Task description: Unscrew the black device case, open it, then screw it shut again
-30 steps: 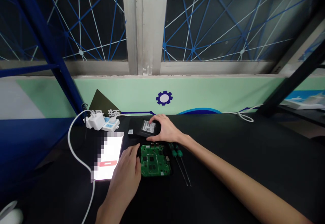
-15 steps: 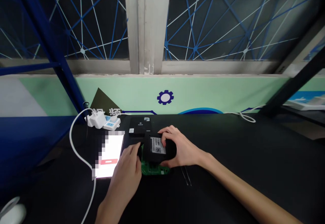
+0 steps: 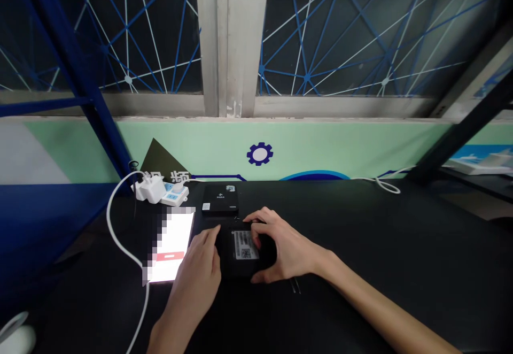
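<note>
Black cover [image 3: 245,252] now lower, between thumb and fingers of right grip [image 3: 289,248]

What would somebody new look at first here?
Probably the glowing white rectangular screen, left of the left hand. Next, the dark-blue gear shape, mid-picture on the light-green wall. Then the flat black casing with its pale label, gripped by the right hand.
</note>
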Action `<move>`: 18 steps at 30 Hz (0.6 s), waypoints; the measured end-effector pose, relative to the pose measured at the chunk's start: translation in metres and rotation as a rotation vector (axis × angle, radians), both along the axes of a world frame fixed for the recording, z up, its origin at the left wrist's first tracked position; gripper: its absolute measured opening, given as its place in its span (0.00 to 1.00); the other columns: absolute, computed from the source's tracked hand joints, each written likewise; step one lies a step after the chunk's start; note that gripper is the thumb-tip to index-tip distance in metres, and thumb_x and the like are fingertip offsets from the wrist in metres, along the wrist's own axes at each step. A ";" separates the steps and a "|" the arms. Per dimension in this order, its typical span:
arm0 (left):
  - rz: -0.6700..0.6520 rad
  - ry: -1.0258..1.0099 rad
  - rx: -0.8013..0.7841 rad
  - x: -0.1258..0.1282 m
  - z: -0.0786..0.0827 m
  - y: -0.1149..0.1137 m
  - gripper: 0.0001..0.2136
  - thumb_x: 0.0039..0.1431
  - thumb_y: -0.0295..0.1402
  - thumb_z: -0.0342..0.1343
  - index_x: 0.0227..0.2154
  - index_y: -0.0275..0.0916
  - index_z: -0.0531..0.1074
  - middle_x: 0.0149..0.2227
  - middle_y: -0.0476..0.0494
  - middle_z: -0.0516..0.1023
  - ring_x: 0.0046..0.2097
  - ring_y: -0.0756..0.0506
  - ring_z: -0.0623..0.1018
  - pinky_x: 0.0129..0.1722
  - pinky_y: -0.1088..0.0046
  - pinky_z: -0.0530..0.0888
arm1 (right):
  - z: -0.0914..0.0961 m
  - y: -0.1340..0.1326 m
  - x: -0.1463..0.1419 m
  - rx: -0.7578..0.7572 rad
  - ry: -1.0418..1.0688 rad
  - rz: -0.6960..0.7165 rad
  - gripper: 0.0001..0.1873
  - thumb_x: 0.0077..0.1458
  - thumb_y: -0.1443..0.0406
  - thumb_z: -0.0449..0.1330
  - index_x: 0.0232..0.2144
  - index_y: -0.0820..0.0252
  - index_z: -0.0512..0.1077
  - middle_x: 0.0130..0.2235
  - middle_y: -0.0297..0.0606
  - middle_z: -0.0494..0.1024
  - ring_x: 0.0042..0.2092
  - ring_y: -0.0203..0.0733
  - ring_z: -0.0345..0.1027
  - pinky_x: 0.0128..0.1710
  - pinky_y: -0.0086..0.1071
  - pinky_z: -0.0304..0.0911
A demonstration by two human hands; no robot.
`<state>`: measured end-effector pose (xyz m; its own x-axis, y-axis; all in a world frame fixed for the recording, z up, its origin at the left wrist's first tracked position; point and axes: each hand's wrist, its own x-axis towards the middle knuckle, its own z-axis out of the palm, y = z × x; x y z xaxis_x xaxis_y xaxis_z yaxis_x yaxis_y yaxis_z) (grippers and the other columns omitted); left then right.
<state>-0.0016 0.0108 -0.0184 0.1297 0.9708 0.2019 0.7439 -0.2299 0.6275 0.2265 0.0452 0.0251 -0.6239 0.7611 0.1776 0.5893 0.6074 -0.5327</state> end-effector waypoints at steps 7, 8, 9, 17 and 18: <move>0.012 -0.037 -0.066 0.000 0.001 -0.001 0.22 0.69 0.34 0.36 0.61 0.37 0.64 0.59 0.37 0.71 0.61 0.41 0.70 0.59 0.57 0.70 | -0.005 0.000 -0.002 0.035 -0.013 0.005 0.28 0.34 0.49 0.75 0.26 0.57 0.65 0.56 0.43 0.69 0.53 0.57 0.63 0.58 0.57 0.54; 0.017 -0.040 -0.078 0.001 0.001 -0.001 0.23 0.69 0.35 0.36 0.61 0.37 0.64 0.59 0.37 0.70 0.61 0.40 0.70 0.59 0.57 0.69 | -0.005 0.000 -0.002 0.035 -0.014 0.004 0.28 0.34 0.49 0.75 0.26 0.57 0.65 0.56 0.43 0.69 0.52 0.56 0.63 0.58 0.57 0.54; 0.021 -0.042 -0.085 0.001 0.002 -0.002 0.23 0.70 0.36 0.35 0.61 0.36 0.64 0.59 0.36 0.70 0.61 0.40 0.70 0.59 0.56 0.69 | -0.005 0.000 -0.002 0.033 -0.013 0.001 0.28 0.34 0.49 0.76 0.26 0.57 0.65 0.56 0.43 0.69 0.52 0.56 0.63 0.58 0.57 0.54; 0.036 -0.007 -0.069 0.003 0.003 -0.003 0.24 0.70 0.41 0.37 0.62 0.37 0.62 0.60 0.35 0.70 0.61 0.37 0.70 0.56 0.54 0.71 | -0.004 -0.001 -0.003 0.024 -0.020 0.008 0.28 0.35 0.48 0.75 0.25 0.57 0.65 0.56 0.44 0.69 0.53 0.56 0.63 0.57 0.57 0.55; 0.033 0.001 -0.062 0.003 0.002 -0.002 0.24 0.70 0.40 0.38 0.63 0.37 0.62 0.59 0.35 0.70 0.61 0.37 0.70 0.56 0.54 0.71 | -0.004 -0.001 -0.002 0.030 -0.028 0.012 0.28 0.36 0.48 0.75 0.24 0.57 0.65 0.57 0.44 0.69 0.53 0.57 0.63 0.58 0.57 0.55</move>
<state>0.0015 0.0083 -0.0166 0.0976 0.9851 0.1413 0.7511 -0.1661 0.6390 0.2240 0.0443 0.0214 -0.6378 0.7483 0.1823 0.5967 0.6298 -0.4973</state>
